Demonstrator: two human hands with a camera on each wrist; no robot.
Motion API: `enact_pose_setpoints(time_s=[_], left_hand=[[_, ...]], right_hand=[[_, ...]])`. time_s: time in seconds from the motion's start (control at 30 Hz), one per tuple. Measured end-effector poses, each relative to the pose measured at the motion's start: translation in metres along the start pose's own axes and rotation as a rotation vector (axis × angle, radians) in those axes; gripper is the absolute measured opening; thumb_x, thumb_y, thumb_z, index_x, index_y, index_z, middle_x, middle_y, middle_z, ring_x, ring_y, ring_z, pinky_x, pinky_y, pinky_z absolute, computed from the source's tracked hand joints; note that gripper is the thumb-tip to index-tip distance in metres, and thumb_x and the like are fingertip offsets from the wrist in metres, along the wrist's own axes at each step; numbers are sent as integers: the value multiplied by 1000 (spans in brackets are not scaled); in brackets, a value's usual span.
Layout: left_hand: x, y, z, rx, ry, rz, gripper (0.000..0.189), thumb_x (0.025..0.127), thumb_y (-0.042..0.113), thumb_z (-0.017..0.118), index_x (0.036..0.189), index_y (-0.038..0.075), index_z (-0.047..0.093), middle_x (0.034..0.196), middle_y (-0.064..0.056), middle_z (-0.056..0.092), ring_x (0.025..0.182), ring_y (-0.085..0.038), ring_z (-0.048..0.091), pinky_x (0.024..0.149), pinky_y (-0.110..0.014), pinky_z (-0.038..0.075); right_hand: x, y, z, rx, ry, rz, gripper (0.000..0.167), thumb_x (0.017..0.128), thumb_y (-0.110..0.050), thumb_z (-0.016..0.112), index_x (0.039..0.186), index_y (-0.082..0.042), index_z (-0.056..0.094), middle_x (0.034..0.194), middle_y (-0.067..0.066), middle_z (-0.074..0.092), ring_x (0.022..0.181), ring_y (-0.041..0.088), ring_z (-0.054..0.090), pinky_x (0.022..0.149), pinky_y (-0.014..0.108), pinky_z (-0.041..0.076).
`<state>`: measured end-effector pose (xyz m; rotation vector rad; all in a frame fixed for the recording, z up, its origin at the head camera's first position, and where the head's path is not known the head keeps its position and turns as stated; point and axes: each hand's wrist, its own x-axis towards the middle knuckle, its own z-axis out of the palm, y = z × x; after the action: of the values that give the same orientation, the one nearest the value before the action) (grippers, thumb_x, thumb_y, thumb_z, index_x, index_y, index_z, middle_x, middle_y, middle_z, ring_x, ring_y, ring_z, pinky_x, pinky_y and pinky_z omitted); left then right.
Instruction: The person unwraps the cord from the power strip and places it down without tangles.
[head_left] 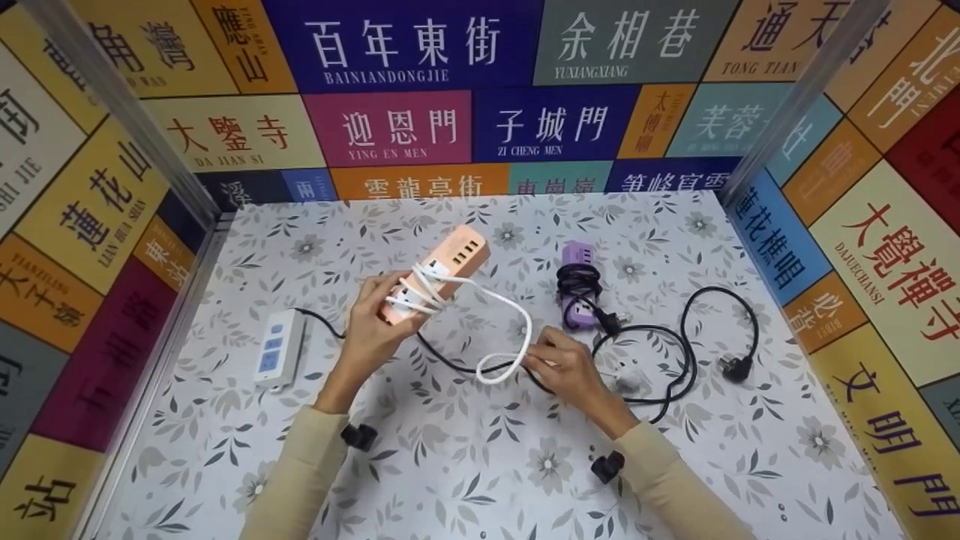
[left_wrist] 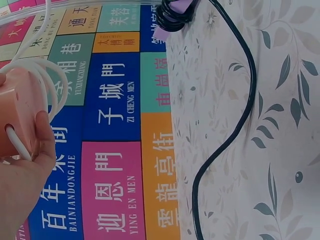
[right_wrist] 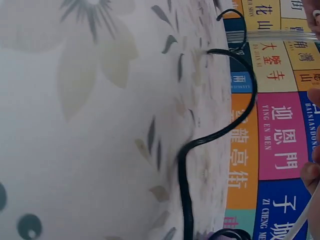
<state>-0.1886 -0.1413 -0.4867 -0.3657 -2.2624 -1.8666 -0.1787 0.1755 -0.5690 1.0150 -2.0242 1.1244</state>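
My left hand (head_left: 375, 319) grips a peach-coloured power strip (head_left: 453, 246) above the table, its ports facing up. Several turns of white cord (head_left: 527, 319) are wound round its lower half. From there the cord runs in a loose loop to my right hand (head_left: 566, 367), which pinches it between thumb and fingers. A white plug (head_left: 628, 376) shows just beyond the right wrist; whether it touches the table I cannot tell. In the left wrist view, the cord comes out of a hole in the end of the strip, beside the left hand (left_wrist: 25, 187). Only fingertips (right_wrist: 311, 172) show in the right wrist view.
A white power strip (head_left: 279, 349) lies at the left, its black cord (head_left: 442, 358) passing under my hands to a black plug (head_left: 735, 367) at the right. Behind the right hand is a purple power strip (head_left: 576, 253) wrapped in black cord (head_left: 579, 280). Lettered panels (head_left: 405, 127) enclose the table.
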Motion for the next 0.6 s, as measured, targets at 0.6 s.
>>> enact_pose_setpoints(time_s=[0.6], left_hand=[[-8,11,5,59,-252,-14,66,78,6,79,140,15,59,127,-11,52,105,-20,55,84,-22,52]], right_hand=[[90,-11,-65,126,147,-59,34,96,-23,65,77,5,71,64,12,61,53,12,44,48,20,33]])
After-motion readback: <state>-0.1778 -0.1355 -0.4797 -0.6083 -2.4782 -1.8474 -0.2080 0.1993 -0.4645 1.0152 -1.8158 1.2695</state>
